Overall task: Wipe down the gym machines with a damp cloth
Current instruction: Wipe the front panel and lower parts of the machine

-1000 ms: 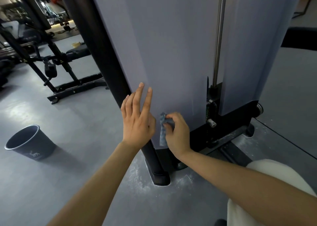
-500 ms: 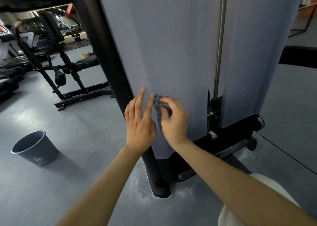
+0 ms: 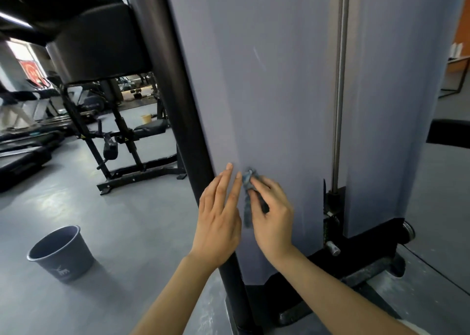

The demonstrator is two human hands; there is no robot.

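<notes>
A tall gym machine with a grey-lilac shroud panel fills the middle of the view. My right hand grips a small crumpled blue cloth and holds it against the lower part of the panel. My left hand lies flat beside it, fingers straight, touching the panel next to the black upright post. The two hands are nearly touching.
A chrome guide rod runs down the panel's right side to a black base. A dark bucket stands on the grey floor at lower left. A black bench machine and treadmills stand behind.
My right hand has carried the cloth upward along the panel. My left hand stays flat next to it. The view has tilted up, showing more of the machine and room.
</notes>
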